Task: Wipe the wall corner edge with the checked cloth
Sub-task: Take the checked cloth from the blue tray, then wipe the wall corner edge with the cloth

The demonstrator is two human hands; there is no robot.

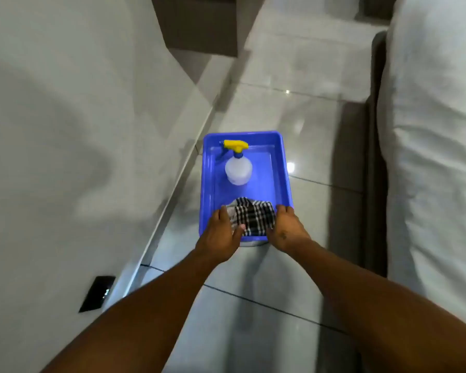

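Observation:
A blue plastic tray (207, 170) rests on the tiled floor beside the white wall (65, 117). The black-and-white checked cloth (253, 215) lies crumpled at the tray's near end. A clear spray bottle (238, 168) with a yellow trigger stands at the far end of the tray. My left hand (221, 232) grips the tray's near left corner, thumb touching the cloth. My right hand (287, 228) grips the near right corner, beside the cloth. A wall corner edge (162, 36) shows further ahead on the left.
A bed with white bedding (428, 157) and a dark base (371, 157) runs along the right. A skirting strip (172, 200) lines the wall's foot. A black wall socket (97, 293) sits low on the wall at the near left. Glossy floor tiles (307, 63) stretch ahead.

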